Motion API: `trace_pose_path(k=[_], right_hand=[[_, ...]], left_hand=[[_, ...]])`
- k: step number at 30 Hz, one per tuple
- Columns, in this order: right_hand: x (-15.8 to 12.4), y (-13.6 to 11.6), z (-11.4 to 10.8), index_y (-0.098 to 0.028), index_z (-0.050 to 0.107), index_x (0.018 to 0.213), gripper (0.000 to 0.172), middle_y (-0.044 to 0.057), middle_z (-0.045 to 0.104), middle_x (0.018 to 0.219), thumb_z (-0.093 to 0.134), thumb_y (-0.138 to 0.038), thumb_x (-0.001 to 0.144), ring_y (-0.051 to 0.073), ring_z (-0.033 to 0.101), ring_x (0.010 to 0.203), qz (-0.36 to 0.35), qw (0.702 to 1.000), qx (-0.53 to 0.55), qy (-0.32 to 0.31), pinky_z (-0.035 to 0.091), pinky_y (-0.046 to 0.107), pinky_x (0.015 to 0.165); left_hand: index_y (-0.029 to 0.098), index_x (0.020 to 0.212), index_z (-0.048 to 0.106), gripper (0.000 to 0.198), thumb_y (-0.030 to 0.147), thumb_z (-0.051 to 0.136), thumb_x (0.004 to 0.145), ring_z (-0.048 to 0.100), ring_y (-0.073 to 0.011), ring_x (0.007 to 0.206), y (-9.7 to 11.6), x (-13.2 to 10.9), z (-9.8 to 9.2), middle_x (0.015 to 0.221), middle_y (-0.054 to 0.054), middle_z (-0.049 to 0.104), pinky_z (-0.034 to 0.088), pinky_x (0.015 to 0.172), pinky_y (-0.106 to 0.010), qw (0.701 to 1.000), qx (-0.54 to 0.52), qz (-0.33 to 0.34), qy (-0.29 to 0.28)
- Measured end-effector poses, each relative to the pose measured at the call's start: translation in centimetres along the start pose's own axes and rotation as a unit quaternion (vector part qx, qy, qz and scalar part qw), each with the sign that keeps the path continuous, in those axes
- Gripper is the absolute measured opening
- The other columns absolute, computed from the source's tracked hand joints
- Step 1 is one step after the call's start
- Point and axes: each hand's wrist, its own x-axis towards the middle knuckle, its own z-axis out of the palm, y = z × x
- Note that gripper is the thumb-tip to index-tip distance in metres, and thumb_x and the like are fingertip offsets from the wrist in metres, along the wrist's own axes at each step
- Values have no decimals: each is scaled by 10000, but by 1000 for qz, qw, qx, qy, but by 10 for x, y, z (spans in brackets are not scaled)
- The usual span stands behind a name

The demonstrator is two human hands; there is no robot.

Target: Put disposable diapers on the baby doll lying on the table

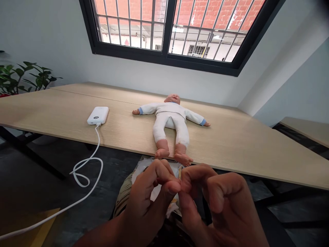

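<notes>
My left hand [150,197] and my right hand [218,199] meet in front of my lap, just short of the table's front edge. Thumb and forefinger are pinched on each, with the fingertips touching. Whatever lies between them, if anything, is too small or hidden to make out. Crumpled white material [140,169], with some yellowish bits, lies on my lap behind and below the hands. Beyond them a baby doll [168,116] rests on its back on the table, feet toward me and arms spread. It wears a white outfit with blue cuffs.
On the left of the wooden table [123,133] lies a white power bank [98,115]. Its white cable [88,199] hangs over the edge and loops toward me. A leafy plant [28,77] stands at far left; a barred window [164,31] is behind.
</notes>
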Motion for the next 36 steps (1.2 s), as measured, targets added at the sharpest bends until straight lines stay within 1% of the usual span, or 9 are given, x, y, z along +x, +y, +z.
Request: trace_pose_path(k=[3,6,12,17,23,26,29,33,36], right_hand=[[-1,1,3,-243,354,789,304,-16,613,798,616,-91,812,137,679,734,-11,999,25,-18,564,201,573],[1,3,5,-237,338,782,319,-29,595,785,574,-25,811,121,669,714,-28,998,41,-31,568,209,601],[0,5,8,-229,317,770,335,-34,592,782,574,-18,806,106,648,662,-41,997,56,-38,537,191,544],[-1,4,10,-247,289,820,412,-44,612,756,630,-20,779,122,644,699,-28,997,65,15,589,272,688],[3,3,4,-248,305,819,394,-34,606,753,658,-78,778,129,632,709,-10,999,52,1,586,325,756],[5,2,0,-247,315,807,390,-36,592,741,670,-93,763,117,614,667,-1,1000,29,-11,581,279,694],[9,1,-4,-244,325,793,354,-45,587,737,646,-95,767,105,613,662,-15,999,5,-30,569,232,637],[14,2,-9,-239,335,789,320,-49,602,753,617,-89,768,94,626,678,-37,996,-32,-72,579,229,677],[15,4,-10,-240,332,791,315,-47,603,751,612,-96,770,106,647,711,-56,994,-41,-86,586,237,685]], left_hand=[[177,734,474,303,366,518,966,454,-78,612,1,1,5,684,23,488,402,560,-177,999,-32,-11,17],[174,726,457,313,364,520,966,439,-71,605,3,1,9,694,24,472,402,552,-169,997,-68,-33,27],[181,713,448,342,412,553,942,463,-88,621,8,3,11,675,28,490,432,593,-201,993,-97,-50,44],[179,712,465,348,428,543,943,479,-107,659,6,1,7,688,11,498,434,624,-220,997,-53,-24,54],[183,747,489,297,381,511,968,463,-97,641,1,-1,0,701,11,500,396,580,-194,999,-28,-21,12],[181,755,489,282,359,502,973,469,-92,632,1,0,-4,719,7,516,395,570,-188,999,-19,-25,-10],[179,761,491,271,350,506,971,489,-97,644,0,0,-7,719,5,519,408,581,-192,999,-3,-26,-21],[181,757,500,244,311,526,963,463,-86,617,1,1,-10,713,15,513,408,586,-190,999,22,-30,-34],[188,768,504,229,302,520,966,453,-86,614,1,1,-10,723,15,516,406,578,-185,999,23,-25,-40]])
